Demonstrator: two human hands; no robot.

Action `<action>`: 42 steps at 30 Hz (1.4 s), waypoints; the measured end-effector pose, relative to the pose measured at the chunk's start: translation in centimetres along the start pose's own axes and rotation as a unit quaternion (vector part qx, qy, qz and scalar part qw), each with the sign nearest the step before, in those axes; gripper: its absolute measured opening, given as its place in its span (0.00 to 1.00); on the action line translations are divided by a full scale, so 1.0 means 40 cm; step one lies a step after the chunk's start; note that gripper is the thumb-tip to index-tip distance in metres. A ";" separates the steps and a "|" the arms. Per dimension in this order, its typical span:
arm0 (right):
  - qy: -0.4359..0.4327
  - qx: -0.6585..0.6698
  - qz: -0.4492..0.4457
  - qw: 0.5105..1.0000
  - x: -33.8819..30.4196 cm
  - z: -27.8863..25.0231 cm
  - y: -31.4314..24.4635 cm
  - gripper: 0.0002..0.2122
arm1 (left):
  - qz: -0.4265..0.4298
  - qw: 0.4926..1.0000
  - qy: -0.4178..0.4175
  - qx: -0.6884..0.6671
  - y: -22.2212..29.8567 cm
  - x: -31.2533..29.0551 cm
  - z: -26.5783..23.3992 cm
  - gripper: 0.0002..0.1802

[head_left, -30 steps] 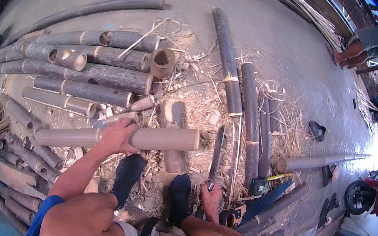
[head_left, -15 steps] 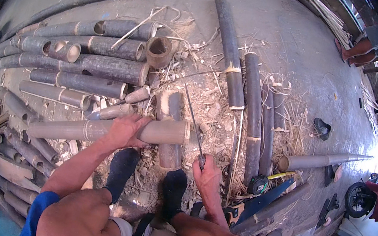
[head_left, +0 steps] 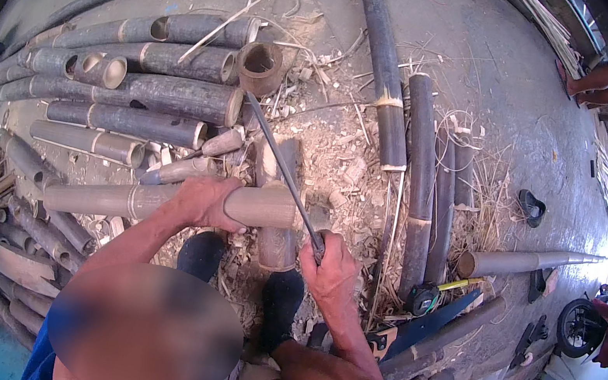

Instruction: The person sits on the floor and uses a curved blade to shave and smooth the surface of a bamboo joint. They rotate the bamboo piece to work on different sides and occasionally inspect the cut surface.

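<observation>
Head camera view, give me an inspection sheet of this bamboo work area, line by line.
Surface: grey concrete floor, strewn with chips and dry fibres.
Job's things: pale bamboo section lying crosswise on a bamboo block; long dark blade raised at a slant above it.
Clutter: cut bamboo tubes stacked at left, long bamboo poles at right, short hollow ring, tape measure, blue board.
Hands: left hand grips the pale section; right hand grips the blade's handle.
Cables: nothing seen.
Surroundings: a dark shoe and a motorbike wheel at right; feet in dark socks by the block.
</observation>
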State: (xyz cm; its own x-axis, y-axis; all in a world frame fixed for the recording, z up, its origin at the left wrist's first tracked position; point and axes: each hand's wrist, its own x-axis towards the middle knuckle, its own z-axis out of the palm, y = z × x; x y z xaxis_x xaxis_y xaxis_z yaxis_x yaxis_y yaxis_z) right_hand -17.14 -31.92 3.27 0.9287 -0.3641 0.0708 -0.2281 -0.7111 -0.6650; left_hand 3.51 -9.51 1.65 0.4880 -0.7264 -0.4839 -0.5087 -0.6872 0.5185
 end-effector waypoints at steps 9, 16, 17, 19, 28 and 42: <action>-0.033 -0.036 0.029 0.998 0.011 0.014 -0.020 0.12 | 0.008 1.000 -0.016 -0.012 0.002 0.007 -0.016 0.49; -0.090 -0.152 0.087 0.980 0.021 -0.003 -0.014 0.13 | 0.033 0.999 0.041 0.003 -0.006 -0.003 0.004 0.43; -0.066 -0.181 0.093 0.977 0.024 -0.003 -0.014 0.13 | 0.034 0.998 0.055 -0.007 -0.007 -0.002 0.004 0.45; -0.074 -0.084 0.078 0.991 0.026 -0.006 -0.020 0.12 | 0.037 0.998 0.046 -0.025 -0.004 -0.007 0.008 0.48; -0.076 -0.113 0.056 0.989 0.046 0.000 -0.055 0.11 | 0.018 0.996 0.078 0.036 0.010 -0.022 0.017 0.45; -0.016 -0.015 -0.021 1.000 0.044 0.001 -0.040 0.12 | 0.030 0.997 0.062 0.018 0.008 -0.016 0.007 0.45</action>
State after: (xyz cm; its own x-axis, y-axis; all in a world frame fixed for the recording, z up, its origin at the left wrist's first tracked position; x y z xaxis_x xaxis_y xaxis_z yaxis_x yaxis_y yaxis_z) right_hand -15.15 -31.40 4.44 0.9468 -0.3133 0.0739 -0.1962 -0.7436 -0.6391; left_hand 2.84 -9.27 1.93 0.5378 -0.7618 -0.3611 -0.5640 -0.6434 0.5176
